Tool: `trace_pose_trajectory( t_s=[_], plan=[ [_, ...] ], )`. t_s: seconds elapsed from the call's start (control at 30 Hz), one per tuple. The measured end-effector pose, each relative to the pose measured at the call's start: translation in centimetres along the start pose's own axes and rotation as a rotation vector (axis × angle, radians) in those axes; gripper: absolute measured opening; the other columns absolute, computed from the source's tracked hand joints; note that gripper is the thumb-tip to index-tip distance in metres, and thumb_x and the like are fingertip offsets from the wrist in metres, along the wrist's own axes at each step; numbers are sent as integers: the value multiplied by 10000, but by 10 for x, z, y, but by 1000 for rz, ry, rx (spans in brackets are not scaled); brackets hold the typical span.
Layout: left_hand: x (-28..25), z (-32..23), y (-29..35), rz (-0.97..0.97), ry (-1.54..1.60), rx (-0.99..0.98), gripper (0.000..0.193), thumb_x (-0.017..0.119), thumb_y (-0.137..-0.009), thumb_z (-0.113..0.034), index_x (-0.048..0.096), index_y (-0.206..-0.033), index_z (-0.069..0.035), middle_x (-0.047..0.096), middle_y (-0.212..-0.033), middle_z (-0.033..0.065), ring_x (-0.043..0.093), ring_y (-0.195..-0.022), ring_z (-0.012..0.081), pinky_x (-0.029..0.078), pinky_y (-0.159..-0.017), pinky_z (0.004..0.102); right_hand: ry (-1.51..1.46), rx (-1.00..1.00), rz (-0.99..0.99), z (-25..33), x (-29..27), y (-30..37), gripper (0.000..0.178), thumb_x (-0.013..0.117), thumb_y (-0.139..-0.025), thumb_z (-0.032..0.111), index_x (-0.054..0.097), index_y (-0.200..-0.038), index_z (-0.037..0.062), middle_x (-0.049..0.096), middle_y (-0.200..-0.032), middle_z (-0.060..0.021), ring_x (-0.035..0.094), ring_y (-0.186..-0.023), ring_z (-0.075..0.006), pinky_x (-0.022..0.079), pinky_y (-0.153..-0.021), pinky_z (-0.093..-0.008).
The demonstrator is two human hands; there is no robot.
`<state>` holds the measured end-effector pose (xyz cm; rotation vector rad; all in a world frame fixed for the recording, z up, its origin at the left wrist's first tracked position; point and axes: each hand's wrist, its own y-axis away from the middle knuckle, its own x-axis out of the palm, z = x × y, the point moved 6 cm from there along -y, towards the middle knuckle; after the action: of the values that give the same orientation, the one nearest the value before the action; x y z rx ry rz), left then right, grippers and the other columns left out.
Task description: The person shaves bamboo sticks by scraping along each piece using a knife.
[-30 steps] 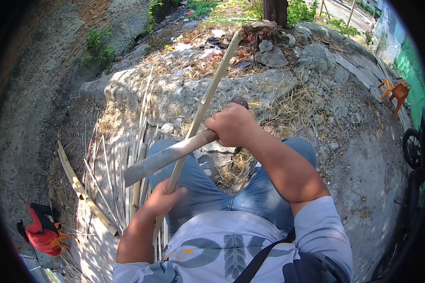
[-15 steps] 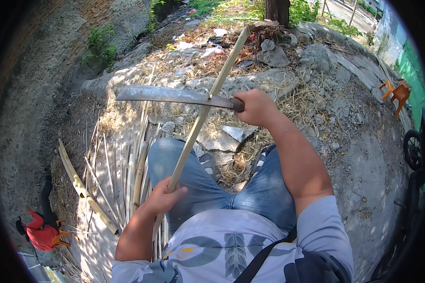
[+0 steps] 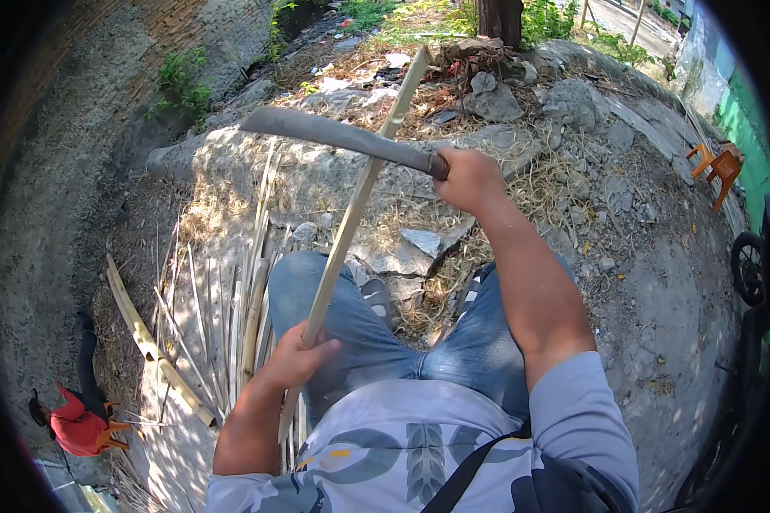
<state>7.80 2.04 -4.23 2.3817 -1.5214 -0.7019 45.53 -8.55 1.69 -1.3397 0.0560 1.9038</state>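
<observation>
My left hand (image 3: 299,355) is wrapped round the lower part of a long bamboo strip (image 3: 348,227), which slants up and away to the right over my left thigh. In my right hand (image 3: 470,179) is the short dark handle of a machete (image 3: 342,135). Its broad metal blade points left and lies across the upper part of the strip, in front of it. The blade tip is raised a little to the far left. Where exactly the edge meets the bamboo is hard to make out.
Several bamboo strips (image 3: 250,316) lie to my left, beside a split bamboo length (image 3: 150,342). Ahead are rocks (image 3: 494,103), thin shavings (image 3: 522,197) and a tree trunk (image 3: 500,21). A person in red (image 3: 77,425) sits far left; an orange chair (image 3: 720,171) stands right.
The machete has moved up along the strip, its blade now tilted and turned. A small curl of bamboo at the blade no longer shows. The strip's top has shifted slightly left.
</observation>
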Motion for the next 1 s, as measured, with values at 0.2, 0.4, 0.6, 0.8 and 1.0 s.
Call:
trace_pose_trajectory(
  t_s=[0.2, 0.4, 0.6, 0.8, 1.0],
  plan=[
    [-1, 6, -1, 18, -48, 55, 284, 778, -911, -191, 520, -836, -99, 452, -706, -69, 424, -658, 54, 384, -564, 264, -196, 268, -95, -56, -5, 0, 280, 748, -829, 302, 688, -913, 42, 694, -807, -174, 693, -824, -385, 518, -728, -495],
    [0, 1, -3, 38, -84, -13, 286, 774, -913, -200, 520, -829, -99, 473, -706, -63, 435, -658, 61, 395, -570, 275, -134, -63, 43, 16, -2, 11, 182, 739, -760, 229, 699, -889, 108, 714, -806, -126, 707, -848, -365, 545, -756, -499],
    [-1, 2, 0, -10, -48, -28, 280, 774, -910, -188, 517, -839, -100, 477, -732, -61, 434, -668, 62, 392, -575, 275, 147, -588, 197, 77, 24, 31, 165, 747, -658, 204, 640, -774, 156, 664, -711, -69, 687, -728, -329, 532, -660, -458],
    [1, 0, -4, 20, -3, -32, 294, 781, -902, -174, 496, -849, -119, 472, -725, -68, 436, -666, 48, 384, -563, 262, 14, -297, 159, 28, 16, 18, 185, 726, -681, 195, 662, -846, 140, 679, -740, -105, 683, -749, -361, 540, -685, -497],
    [-3, 15, -3, 31, 126, -139, 300, 781, -906, -187, 487, -884, -134, 452, -698, -81, 428, -627, 36, 366, -528, 253, 64, -303, 157, 47, 12, 20, 195, 727, -679, 197, 668, -856, 138, 682, -746, -108, 691, -756, -367, 544, -685, -506]
  ],
)
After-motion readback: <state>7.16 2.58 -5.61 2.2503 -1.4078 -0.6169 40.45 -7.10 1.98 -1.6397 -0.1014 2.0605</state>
